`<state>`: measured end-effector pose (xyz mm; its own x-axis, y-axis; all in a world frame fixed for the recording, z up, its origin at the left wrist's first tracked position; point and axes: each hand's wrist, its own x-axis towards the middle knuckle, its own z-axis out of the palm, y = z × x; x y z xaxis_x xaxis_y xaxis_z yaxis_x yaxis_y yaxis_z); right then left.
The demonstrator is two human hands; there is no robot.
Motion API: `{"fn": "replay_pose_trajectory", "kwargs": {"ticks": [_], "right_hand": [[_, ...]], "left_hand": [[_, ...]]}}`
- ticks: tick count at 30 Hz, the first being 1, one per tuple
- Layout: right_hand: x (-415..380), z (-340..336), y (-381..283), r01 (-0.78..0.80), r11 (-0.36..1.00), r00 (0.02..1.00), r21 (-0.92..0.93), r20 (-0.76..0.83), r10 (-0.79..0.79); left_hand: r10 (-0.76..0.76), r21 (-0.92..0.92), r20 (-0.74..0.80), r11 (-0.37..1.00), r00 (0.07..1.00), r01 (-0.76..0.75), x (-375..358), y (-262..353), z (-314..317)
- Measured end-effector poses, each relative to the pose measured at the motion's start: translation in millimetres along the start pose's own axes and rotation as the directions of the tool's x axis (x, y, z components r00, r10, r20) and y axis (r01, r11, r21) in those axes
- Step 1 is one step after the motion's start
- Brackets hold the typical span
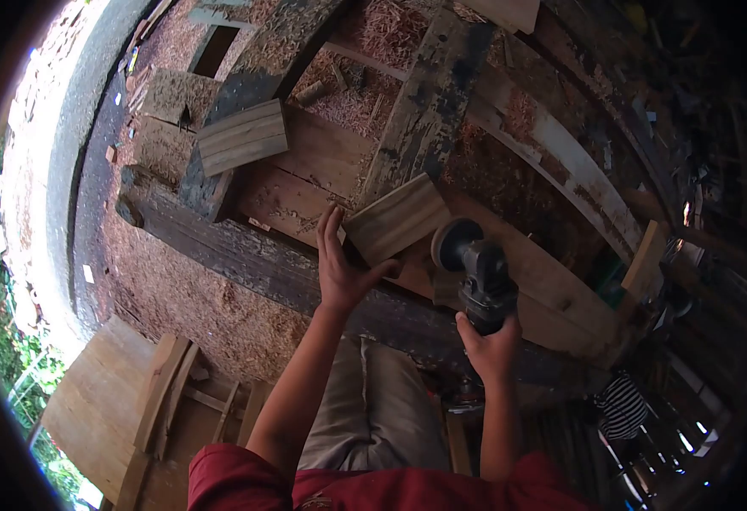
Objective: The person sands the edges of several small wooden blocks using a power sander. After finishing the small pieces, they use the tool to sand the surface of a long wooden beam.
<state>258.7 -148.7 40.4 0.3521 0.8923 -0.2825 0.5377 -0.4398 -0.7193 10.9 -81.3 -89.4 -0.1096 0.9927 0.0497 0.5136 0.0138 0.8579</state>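
My right hand (492, 345) is wrapped around the body of a black angle grinder (486, 285), whose round sanding disc (452, 243) faces left. Just left of the disc a small rectangular wooden board (397, 220) lies tilted over the dark beams. At this board's left end is my left hand (343, 266), fingers stretched upward and thumb spread out to the right along the lower edge. The hand is not closed around the board. Another small board (244, 136) of similar size rests on a beam farther left.
Heavy weathered beams (429, 94) form a rough workbench, with reddish wood shavings (390, 34) between them. Sawdust (194, 289) covers the ground at left. Plywood and wood strips (105, 400) lie at lower left. A striped cloth (622, 407) hangs at lower right.
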Motion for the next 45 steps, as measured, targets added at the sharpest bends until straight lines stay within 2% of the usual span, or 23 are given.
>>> {"fn": "replay_pose_trajectory", "kwargs": {"ticks": [3,6,9,15,21,25,31,37,43,45], "right_hand": [[16,2,-18,0.078,0.991,0.994,-0.112,0.081,-0.069],[24,12,-32,0.146,0.92,0.986,-0.364,0.123,-0.108],[32,25,-32,0.156,0.892,0.986,-0.424,0.123,-0.114],[39,39,-48,0.121,0.894,0.989,-0.431,0.128,-0.072],[28,54,-51,0.138,0.856,0.979,-0.498,0.199,-0.043],[22,64,-58,0.178,0.853,0.973,-0.49,0.215,-0.08],[27,63,-60,0.057,0.87,0.992,-0.49,0.123,0.004],[24,71,-68,0.134,0.826,0.978,-0.547,0.207,-0.021],[34,58,-52,0.026,0.868,0.994,-0.496,0.105,0.03],[38,56,-51,0.033,0.876,0.994,-0.482,0.108,0.022]], "left_hand": [[-0.005,-0.085,0.055,0.996,0.998,0.01,-3,-17,-7],[0.019,-0.17,0.119,0.986,0.993,0.002,-1,-24,-12],[0.033,-0.189,0.117,0.982,0.993,-0.01,2,-29,-17],[0.036,-0.181,0.141,0.983,0.989,-0.01,7,-38,-25],[0.037,-0.21,0.166,0.978,0.985,-0.001,12,-42,-31],[0.03,-0.239,0.181,0.971,0.983,0.014,14,-43,-35],[0.037,-0.284,0.209,0.959,0.977,0.025,15,-51,-33],[0.031,-0.327,0.206,0.944,0.978,0.039,12,-51,-30],[0.027,-0.332,0.208,0.942,0.978,0.045,9,-51,-29],[0.033,-0.344,0.187,0.938,0.982,0.034,10,-50,-28]]}}
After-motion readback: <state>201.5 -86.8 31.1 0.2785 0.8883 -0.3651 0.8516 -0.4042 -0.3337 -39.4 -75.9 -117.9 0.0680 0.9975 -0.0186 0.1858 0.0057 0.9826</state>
